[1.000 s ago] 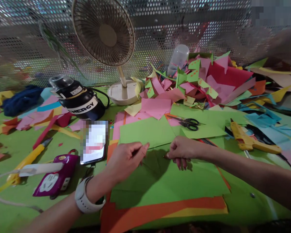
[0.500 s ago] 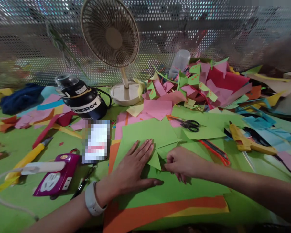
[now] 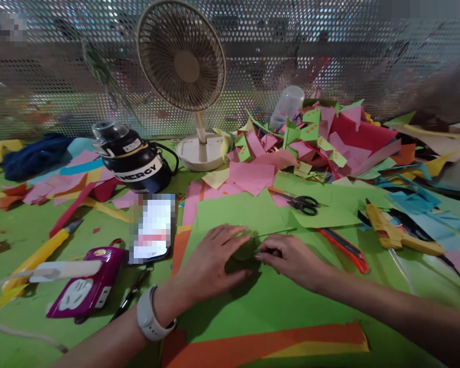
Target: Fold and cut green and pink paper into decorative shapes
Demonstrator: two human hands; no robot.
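Note:
My left hand (image 3: 214, 263) has a watch on its wrist and hovers over a stack of green paper (image 3: 291, 312), fingers spread and thumb apart. Facing it, my right hand (image 3: 291, 255) is closed in a pinch low over the same sheets. What sits between its fingertips is hidden. Behind both hands lies a lighter green sheet (image 3: 237, 209). Black-handled scissors (image 3: 304, 204) rest on green paper beyond my right hand. A red box cutter (image 3: 345, 250) lies just right of that hand.
A yellow glue gun (image 3: 398, 235) lies at the right. Left are a phone (image 3: 152, 227), purple power adapter (image 3: 88, 281), yellow-handled tool (image 3: 38, 258) and black bottle (image 3: 138, 168). A fan (image 3: 186, 66) stands behind, beside heaped paper scraps (image 3: 322, 138). Orange paper (image 3: 272, 342) edges the front.
The pointed green flap between my hands no longer shows. My left hand has lifted from the paper, its fingers now curved. My right hand has turned, fingertips still pinched. The view has shifted slightly.

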